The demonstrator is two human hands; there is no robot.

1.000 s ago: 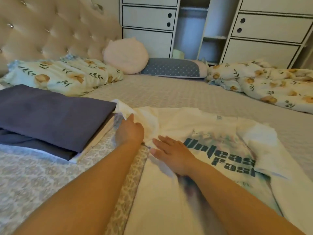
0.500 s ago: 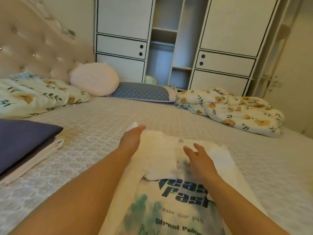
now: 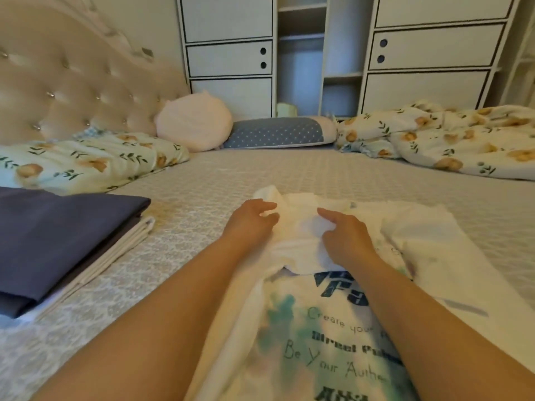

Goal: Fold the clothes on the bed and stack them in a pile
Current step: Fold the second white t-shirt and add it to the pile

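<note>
We press the folded sleeve flat on the shirt [image 3: 333, 337] with loose, empty grips, left hand [image 3: 249, 224] and right hand [image 3: 346, 241]; the pile [image 3: 58, 235] waits left of them.

The only writing stands on the white cotton T-shirt with teal-blue splashes and dark print [image 3: 292, 337], spread between the two forearms. Just below the right hand [image 3: 346, 240], large dark-blue block letters are mostly covered by the folded-down cloth and the wrist; only "F" can be made out. Nearer the wearer, thin handwritten lines read "Create your", then bold "Street", then "Be Your Authe", each cut off by the right forearm. The bottom line is unreadable.
</note>
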